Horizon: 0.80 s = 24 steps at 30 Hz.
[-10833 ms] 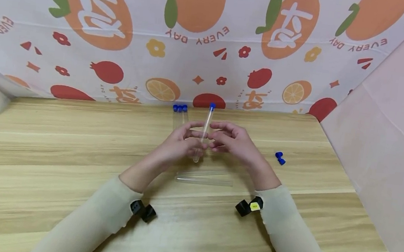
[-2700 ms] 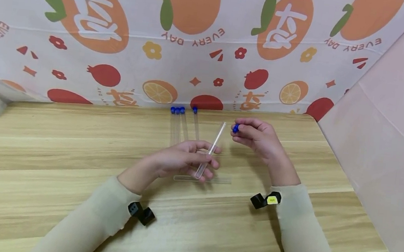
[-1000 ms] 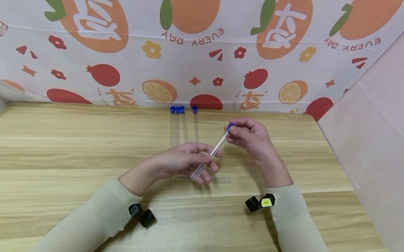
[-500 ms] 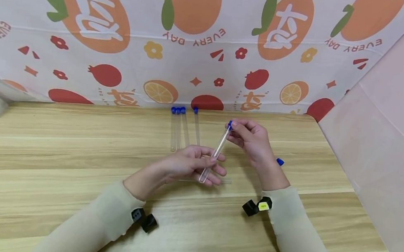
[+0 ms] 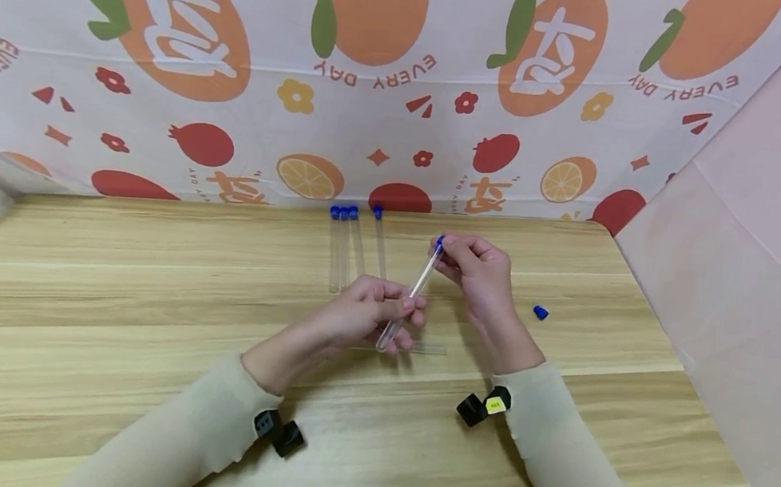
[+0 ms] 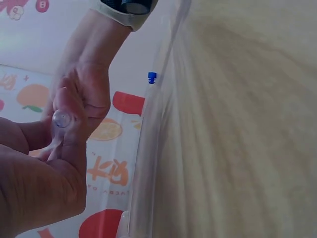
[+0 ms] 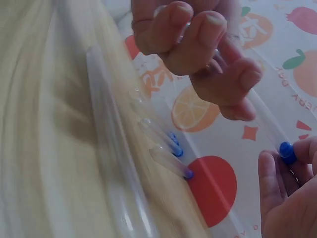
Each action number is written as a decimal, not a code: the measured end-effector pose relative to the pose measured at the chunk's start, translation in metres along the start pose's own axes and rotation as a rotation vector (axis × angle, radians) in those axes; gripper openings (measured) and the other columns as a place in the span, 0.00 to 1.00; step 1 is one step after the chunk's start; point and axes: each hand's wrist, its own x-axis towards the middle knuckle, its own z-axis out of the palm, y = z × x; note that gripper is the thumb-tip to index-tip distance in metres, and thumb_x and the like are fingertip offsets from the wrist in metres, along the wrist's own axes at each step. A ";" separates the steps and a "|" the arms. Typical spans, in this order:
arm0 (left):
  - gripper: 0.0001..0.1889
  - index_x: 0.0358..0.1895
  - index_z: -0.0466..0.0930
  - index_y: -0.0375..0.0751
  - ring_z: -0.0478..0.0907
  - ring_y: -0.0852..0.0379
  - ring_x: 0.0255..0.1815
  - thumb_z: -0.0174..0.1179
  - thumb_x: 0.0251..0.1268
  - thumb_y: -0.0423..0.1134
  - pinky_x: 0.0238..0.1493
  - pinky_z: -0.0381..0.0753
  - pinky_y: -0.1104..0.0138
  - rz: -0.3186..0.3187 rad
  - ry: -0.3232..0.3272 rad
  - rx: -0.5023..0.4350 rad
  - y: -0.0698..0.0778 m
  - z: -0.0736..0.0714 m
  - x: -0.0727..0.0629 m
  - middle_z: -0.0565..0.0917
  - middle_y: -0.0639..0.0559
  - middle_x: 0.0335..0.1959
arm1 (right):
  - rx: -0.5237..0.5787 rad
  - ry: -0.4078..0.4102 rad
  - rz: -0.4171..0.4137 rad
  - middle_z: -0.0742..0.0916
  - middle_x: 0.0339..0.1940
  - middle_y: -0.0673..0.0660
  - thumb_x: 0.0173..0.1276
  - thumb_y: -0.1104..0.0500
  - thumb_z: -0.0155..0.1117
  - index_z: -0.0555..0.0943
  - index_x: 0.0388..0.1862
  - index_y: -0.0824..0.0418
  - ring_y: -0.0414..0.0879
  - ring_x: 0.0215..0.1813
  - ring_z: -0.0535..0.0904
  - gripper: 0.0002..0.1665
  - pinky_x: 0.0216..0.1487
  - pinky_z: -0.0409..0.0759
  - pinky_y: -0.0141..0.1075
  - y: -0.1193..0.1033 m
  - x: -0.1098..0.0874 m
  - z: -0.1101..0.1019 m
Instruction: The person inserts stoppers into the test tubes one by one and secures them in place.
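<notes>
My left hand (image 5: 361, 308) holds a clear test tube (image 5: 418, 283) between thumb and fingers, tilted with its mouth up and to the right. Its rounded bottom (image 6: 61, 119) sticks out past the thumb in the left wrist view. At the top, my right hand (image 5: 479, 274) pinches a blue cap (image 5: 439, 243) that sits at the tube's mouth. The right wrist view shows this cap (image 7: 287, 152) between thumb and fingers. Behind and below the left hand, an uncapped tube (image 5: 431, 348) lies crosswise on the table, partly hidden.
Three blue-capped tubes (image 5: 339, 254) lie side by side at the table's back edge. Another capped tube (image 5: 380, 246) lies just right of them. One loose blue cap (image 5: 540, 312) is on the table to the right. A fruit-print cloth (image 5: 244, 130) hangs behind.
The earlier capped tube now lies at the back. One loose cap was taken from the right and brought onto the second tube's mouth. In the last second both hands have shifted only slightly.
</notes>
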 end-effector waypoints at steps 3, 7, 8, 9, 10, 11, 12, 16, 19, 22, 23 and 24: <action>0.18 0.61 0.72 0.24 0.81 0.56 0.23 0.49 0.79 0.35 0.26 0.84 0.67 -0.008 0.030 0.000 0.001 0.001 -0.001 0.82 0.42 0.42 | 0.004 0.011 -0.013 0.87 0.48 0.67 0.72 0.63 0.64 0.83 0.31 0.63 0.48 0.44 0.88 0.08 0.50 0.86 0.39 0.002 -0.002 0.004; 0.18 0.61 0.72 0.24 0.78 0.57 0.20 0.50 0.78 0.35 0.24 0.82 0.66 -0.007 0.054 0.008 0.002 0.001 -0.001 0.82 0.46 0.37 | -0.026 -0.021 -0.043 0.86 0.48 0.71 0.71 0.63 0.64 0.83 0.31 0.64 0.48 0.42 0.88 0.08 0.48 0.86 0.39 0.001 -0.004 0.004; 0.18 0.61 0.73 0.24 0.77 0.57 0.19 0.50 0.78 0.35 0.23 0.82 0.66 -0.006 0.056 0.010 0.002 0.001 -0.002 0.81 0.47 0.36 | -0.042 -0.039 -0.053 0.86 0.48 0.71 0.72 0.63 0.64 0.83 0.31 0.65 0.47 0.42 0.88 0.08 0.48 0.86 0.39 0.000 -0.004 0.003; 0.18 0.61 0.73 0.24 0.77 0.57 0.19 0.50 0.78 0.35 0.23 0.82 0.67 -0.001 0.056 0.016 0.002 0.000 -0.002 0.81 0.48 0.35 | -0.056 -0.060 -0.058 0.87 0.47 0.71 0.72 0.64 0.63 0.83 0.32 0.65 0.47 0.42 0.88 0.08 0.48 0.87 0.39 -0.001 -0.004 0.001; 0.18 0.61 0.73 0.24 0.76 0.58 0.18 0.50 0.78 0.35 0.22 0.82 0.67 0.002 0.056 0.021 0.003 0.000 -0.002 0.81 0.49 0.34 | -0.076 -0.086 -0.060 0.87 0.46 0.69 0.72 0.63 0.63 0.83 0.32 0.66 0.47 0.41 0.88 0.09 0.48 0.87 0.39 -0.002 -0.003 -0.001; 0.18 0.60 0.73 0.23 0.76 0.58 0.18 0.50 0.78 0.35 0.22 0.82 0.66 0.006 0.053 0.026 0.003 0.000 -0.003 0.81 0.49 0.33 | -0.095 -0.113 -0.060 0.88 0.45 0.68 0.73 0.63 0.62 0.83 0.32 0.66 0.46 0.41 0.87 0.09 0.48 0.87 0.38 -0.003 -0.003 -0.003; 0.18 0.60 0.73 0.23 0.76 0.58 0.18 0.50 0.78 0.35 0.22 0.82 0.66 0.009 0.051 0.031 0.003 0.000 -0.003 0.81 0.49 0.33 | -0.111 -0.136 -0.057 0.88 0.44 0.67 0.73 0.63 0.62 0.83 0.32 0.66 0.46 0.41 0.87 0.09 0.48 0.87 0.39 -0.004 -0.003 -0.004; 0.17 0.60 0.75 0.25 0.75 0.58 0.17 0.50 0.78 0.36 0.21 0.81 0.66 0.015 0.055 0.052 0.004 0.000 -0.005 0.80 0.50 0.31 | -0.167 -0.200 -0.066 0.88 0.43 0.64 0.72 0.64 0.62 0.82 0.32 0.65 0.46 0.41 0.87 0.08 0.48 0.87 0.40 -0.007 -0.001 -0.008; 0.17 0.59 0.75 0.26 0.74 0.58 0.17 0.50 0.79 0.36 0.20 0.80 0.67 0.022 0.067 0.055 0.004 0.000 -0.004 0.80 0.49 0.31 | -0.184 -0.216 -0.076 0.89 0.43 0.63 0.71 0.64 0.63 0.82 0.32 0.65 0.47 0.42 0.87 0.07 0.48 0.87 0.40 -0.007 -0.001 -0.007; 0.17 0.59 0.75 0.26 0.76 0.58 0.18 0.50 0.79 0.37 0.23 0.83 0.66 0.031 0.072 0.050 0.004 -0.001 -0.002 0.81 0.47 0.33 | -0.158 -0.219 -0.053 0.89 0.43 0.59 0.72 0.63 0.63 0.82 0.36 0.64 0.46 0.43 0.87 0.05 0.49 0.87 0.39 -0.007 -0.001 -0.005; 0.18 0.60 0.75 0.27 0.77 0.57 0.20 0.50 0.79 0.38 0.26 0.85 0.65 0.032 0.067 0.049 0.004 -0.001 -0.001 0.81 0.46 0.35 | -0.141 -0.214 -0.042 0.89 0.42 0.58 0.72 0.62 0.63 0.82 0.38 0.64 0.46 0.43 0.87 0.05 0.49 0.87 0.39 -0.008 -0.001 -0.005; 0.18 0.60 0.74 0.28 0.80 0.56 0.23 0.50 0.79 0.39 0.29 0.86 0.64 0.033 0.059 0.045 0.003 -0.001 0.000 0.83 0.44 0.37 | -0.121 -0.213 -0.036 0.90 0.42 0.58 0.72 0.62 0.63 0.82 0.41 0.66 0.46 0.43 0.87 0.06 0.49 0.87 0.39 -0.009 -0.001 -0.006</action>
